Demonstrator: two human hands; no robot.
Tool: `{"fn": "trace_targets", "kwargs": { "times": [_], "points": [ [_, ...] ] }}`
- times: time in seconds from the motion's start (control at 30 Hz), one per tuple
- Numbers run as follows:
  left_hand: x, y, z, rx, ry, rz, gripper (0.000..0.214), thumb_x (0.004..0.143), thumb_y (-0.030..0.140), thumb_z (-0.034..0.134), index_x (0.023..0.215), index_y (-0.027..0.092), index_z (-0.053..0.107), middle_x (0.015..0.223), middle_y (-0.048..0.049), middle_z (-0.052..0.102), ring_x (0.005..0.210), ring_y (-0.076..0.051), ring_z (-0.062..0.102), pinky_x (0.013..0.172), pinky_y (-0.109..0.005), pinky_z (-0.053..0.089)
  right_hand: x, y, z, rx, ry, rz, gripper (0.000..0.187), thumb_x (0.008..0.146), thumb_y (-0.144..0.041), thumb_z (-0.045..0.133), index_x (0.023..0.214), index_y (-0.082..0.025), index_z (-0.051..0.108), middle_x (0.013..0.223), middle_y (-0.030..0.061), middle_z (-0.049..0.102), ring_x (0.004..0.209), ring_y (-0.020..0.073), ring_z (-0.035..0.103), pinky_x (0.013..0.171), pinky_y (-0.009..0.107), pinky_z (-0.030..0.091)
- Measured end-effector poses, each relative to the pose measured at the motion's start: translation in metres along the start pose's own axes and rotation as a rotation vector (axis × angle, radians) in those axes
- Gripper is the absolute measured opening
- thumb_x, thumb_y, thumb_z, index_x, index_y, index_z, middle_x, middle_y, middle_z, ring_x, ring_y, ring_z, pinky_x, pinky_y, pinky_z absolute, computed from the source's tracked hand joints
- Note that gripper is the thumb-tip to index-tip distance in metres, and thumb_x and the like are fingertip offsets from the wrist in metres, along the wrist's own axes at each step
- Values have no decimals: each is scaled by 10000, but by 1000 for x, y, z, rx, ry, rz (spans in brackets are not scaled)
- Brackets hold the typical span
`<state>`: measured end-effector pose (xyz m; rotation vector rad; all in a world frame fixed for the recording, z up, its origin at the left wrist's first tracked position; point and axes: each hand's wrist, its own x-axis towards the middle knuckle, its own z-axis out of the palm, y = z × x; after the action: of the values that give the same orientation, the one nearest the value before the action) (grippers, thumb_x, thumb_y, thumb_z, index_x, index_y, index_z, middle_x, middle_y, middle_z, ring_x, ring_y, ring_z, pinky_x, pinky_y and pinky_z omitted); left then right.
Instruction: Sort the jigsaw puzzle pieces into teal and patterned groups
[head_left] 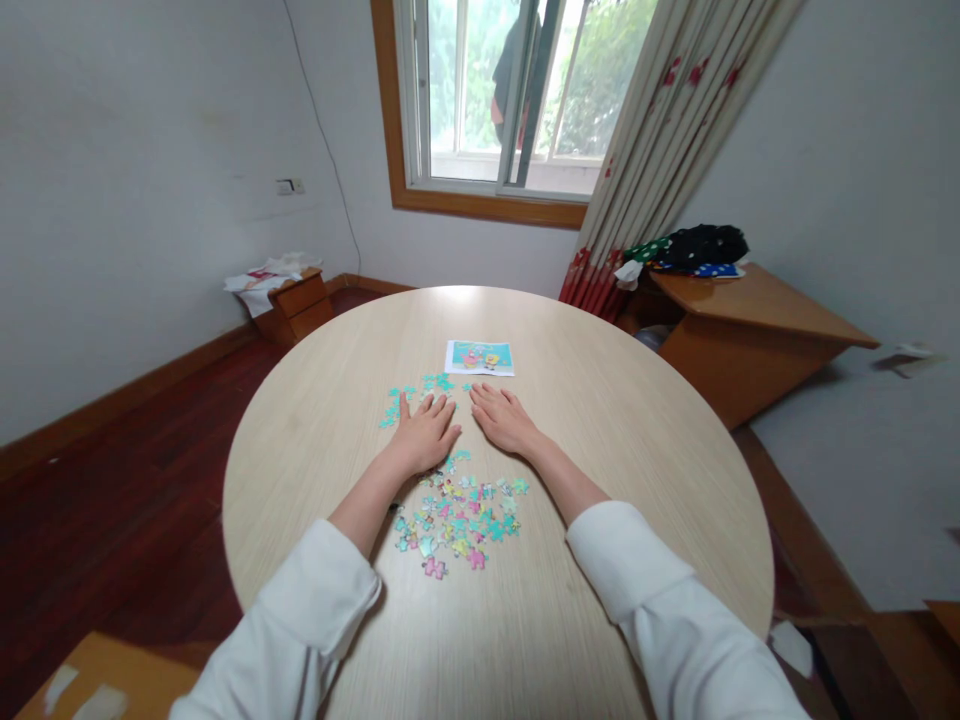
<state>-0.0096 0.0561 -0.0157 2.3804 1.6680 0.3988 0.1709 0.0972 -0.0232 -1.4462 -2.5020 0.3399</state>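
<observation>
With straight, open fingers on bare left hand (425,436) and bare right hand (504,416), gently spread small teal jigsaw pieces (443,383) flat, near far blue paper picture (481,358).

At the far part of the table (637,430), a picture sheet (481,358) lies beyond the left hand (426,432) and the right hand (504,415), which rest side by side (a gap between them). The main spread of puzzle pieces (459,524) lies nearer, between the forearms, and other loose pieces (444,382) lie around the left fingers. Behind the table is a window (465,100), with a curtain (660,130) at its right.
</observation>
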Motion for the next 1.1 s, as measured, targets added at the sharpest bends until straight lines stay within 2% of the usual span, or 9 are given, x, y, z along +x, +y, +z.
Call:
{"fn": "trace_targets", "kwargs": {
  "times": [0.17, 0.37, 0.5, 0.63, 0.87, 1.1],
  "points": [
    [0, -1, -2, 128, 31, -62, 451, 947, 343, 294, 1338, 186, 453, 1465, -154, 405, 1389, -305, 301, 1099, -658, -19, -2, -9, -7, -19, -90, -93, 508, 971, -333, 270, 1450, -178, 341, 1526, 75, 286, 1428, 224, 212, 1150, 525, 116],
    [-1, 4, -5, 144, -64, 19, 578, 958, 464, 190, 1449, 183, 314, 1523, -120, 301, 1422, -307, 217, 1103, -660, -8, -3, -10, -10, 96, -132, -194, 522, 950, -337, 338, 1455, -206, 333, 1519, 63, 304, 1435, 217, 183, 1161, 512, 83],
    [-1, 7, -7, 153, -108, 2, 578, 961, 448, 187, 1451, 170, 317, 1530, -116, 277, 1422, -314, 212, 1096, -670, -18, 2, -4, -4, 184, -49, -121, 550, 917, -255, 328, 1456, -148, 328, 1524, 81, 293, 1431, 194, 200, 1167, 452, 140],
    [-1, 6, -8, 184, -106, -32, 533, 968, 392, 194, 1423, 176, 369, 1529, -105, 282, 1418, -306, 229, 1094, -676, -8, 8, 1, 2, 187, 17, -86, 543, 900, -209, 318, 1433, -119, 372, 1501, 100, 347, 1413, 196, 257, 1156, 430, 191],
    [-1, 0, -10, 209, -76, -160, 530, 965, 392, 202, 1427, 185, 358, 1527, -108, 295, 1413, -295, 248, 1104, -664, 29, 26, -2, 1, 20, 78, -110, 477, 909, -217, 366, 1370, -143, 458, 1430, 124, 456, 1342, 213, 362, 1103, 413, 239],
    [0, -4, -10, 201, -88, -299, 581, 956, 429, 176, 1470, 178, 281, 1560, -91, 206, 1435, -289, 178, 1135, -598, 66, 47, -10, -2, -161, 122, -104, 455, 932, -336, 382, 1358, -203, 469, 1264, 128, 523, 1143, 279, 444, 975, 442, 312]
  ]
}}
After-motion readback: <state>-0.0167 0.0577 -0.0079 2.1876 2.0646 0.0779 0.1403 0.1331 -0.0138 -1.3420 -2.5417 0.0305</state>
